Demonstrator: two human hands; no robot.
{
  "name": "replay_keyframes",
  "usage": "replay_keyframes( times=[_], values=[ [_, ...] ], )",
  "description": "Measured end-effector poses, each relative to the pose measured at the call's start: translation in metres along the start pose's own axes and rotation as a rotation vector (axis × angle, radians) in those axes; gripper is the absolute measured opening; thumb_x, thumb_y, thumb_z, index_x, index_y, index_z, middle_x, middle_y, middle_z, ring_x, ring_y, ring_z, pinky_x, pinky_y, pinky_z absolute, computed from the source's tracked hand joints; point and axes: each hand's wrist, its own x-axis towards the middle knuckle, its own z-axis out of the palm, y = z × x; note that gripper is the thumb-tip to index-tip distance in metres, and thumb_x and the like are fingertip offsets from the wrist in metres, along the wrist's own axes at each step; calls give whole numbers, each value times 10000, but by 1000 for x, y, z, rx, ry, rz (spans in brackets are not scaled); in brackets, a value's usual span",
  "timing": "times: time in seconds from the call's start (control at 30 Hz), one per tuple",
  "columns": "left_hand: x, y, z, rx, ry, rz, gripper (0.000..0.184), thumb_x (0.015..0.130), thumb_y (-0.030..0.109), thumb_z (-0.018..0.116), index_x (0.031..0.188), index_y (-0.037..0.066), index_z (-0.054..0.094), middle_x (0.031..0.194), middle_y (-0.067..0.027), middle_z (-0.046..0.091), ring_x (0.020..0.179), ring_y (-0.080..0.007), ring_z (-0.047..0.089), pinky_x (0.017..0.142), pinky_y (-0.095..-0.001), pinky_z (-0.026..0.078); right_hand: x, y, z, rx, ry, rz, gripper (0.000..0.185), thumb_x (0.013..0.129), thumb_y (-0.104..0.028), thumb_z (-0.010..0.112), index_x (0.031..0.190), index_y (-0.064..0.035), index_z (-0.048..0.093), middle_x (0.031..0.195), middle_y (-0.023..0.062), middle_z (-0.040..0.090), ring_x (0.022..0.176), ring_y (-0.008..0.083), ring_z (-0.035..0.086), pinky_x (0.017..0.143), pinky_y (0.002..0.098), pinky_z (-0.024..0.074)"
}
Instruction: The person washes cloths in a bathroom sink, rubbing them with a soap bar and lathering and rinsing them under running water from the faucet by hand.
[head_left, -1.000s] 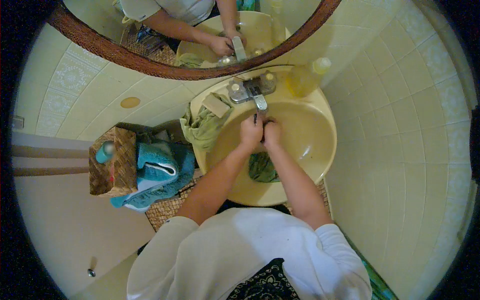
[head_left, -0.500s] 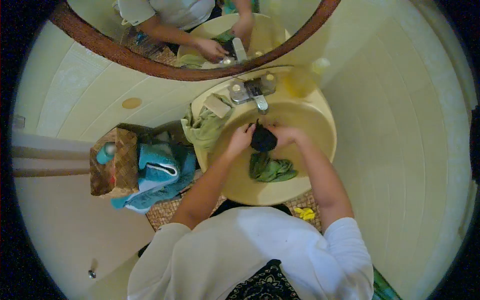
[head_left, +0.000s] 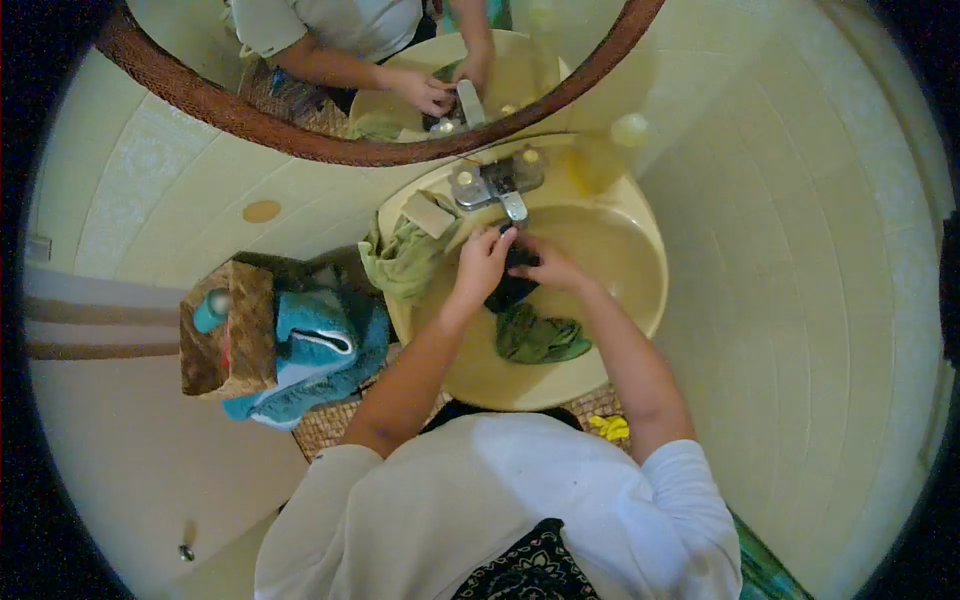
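Note:
Over the yellow sink (head_left: 635, 260), my left hand (head_left: 482, 262) pinches a black cloth (head_left: 511, 288) just below the faucet (head_left: 514, 207). My right hand (head_left: 550, 265) grips the right side of the same cloth, its fingers bent toward my left hand. A wet dark green cloth (head_left: 541, 335) lies crumpled in the basin beneath them. On the sink's left rim rests a light green cloth (head_left: 402, 262) with a bar of soap (head_left: 428, 214) on top.
A bottle of yellow liquid (head_left: 602, 160) stands at the sink's back right. Left of the sink are a woven basket (head_left: 250, 325) and teal towels (head_left: 315, 335). A framed mirror (head_left: 300, 137) hangs above the faucet. Something yellow (head_left: 609, 427) lies on the floor.
Pressed together under the faucet at first, my hands moved apart and the black cloth came into view. Since then they have closed in again, nearer the faucet. The green cloth is spread wider.

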Motion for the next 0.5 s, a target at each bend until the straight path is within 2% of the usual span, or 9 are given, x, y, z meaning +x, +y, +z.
replay_keyframes(
  times=[0.03,0.07,0.17,0.27,0.33,0.37,0.43,0.5],
  values=[
    [0,0,-1,37,-27,-32,261,792,248,498,780,-4,562,666,-133,533,594,-226,487,580,-317,388,0,7,4,-29,-74,30,300,706,-176,603,952,-37,501,739,39,543,711,110,489,676,236,399],
    [-2,-1,-2,75,-53,-66,260,794,248,496,787,-2,564,680,-137,540,591,-215,485,575,-319,386,-1,10,4,31,-45,93,298,706,-178,604,949,-37,503,727,38,538,713,117,491,684,242,399],
    [-8,-1,-4,-134,-26,-112,247,799,250,494,839,20,575,682,-95,558,613,-160,492,573,-307,389,-1,15,0,152,46,219,308,709,-186,600,961,-42,496,726,42,528,740,139,500,710,259,399],
    [-11,9,-9,-320,-135,-466,205,792,204,500,859,22,567,707,-118,543,654,-180,516,584,-269,394,-4,15,-4,79,121,174,354,719,-190,587,1021,-55,461,813,57,526,795,150,502,732,268,398],
    [-11,-8,4,-547,-74,-326,206,790,182,501,891,12,557,716,-79,546,672,-138,505,616,-244,398,-7,11,-1,-67,116,71,398,726,-184,577,1075,-64,428,896,59,519,816,145,492,730,265,396],
    [-10,-9,6,-658,-42,-251,209,789,171,501,907,7,552,721,-59,547,682,-117,500,633,-232,400,-8,7,-1,76,21,114,441,720,-188,586,1103,-69,404,936,56,508,828,147,488,735,267,393],
    [-10,-9,9,-653,-88,-261,213,787,159,502,909,-10,544,745,-47,552,707,-113,503,655,-226,402,-10,1,1,360,-168,201,529,706,-196,602,1160,-77,356,1017,52,487,852,150,481,744,271,388],
    [-9,-11,11,-622,-122,-269,219,781,143,508,931,-15,532,776,-47,555,731,-114,505,672,-226,403,-11,11,1,492,-223,268,547,693,-206,618,1163,-79,369,1019,38,497,857,152,482,751,274,384]
  ],
)
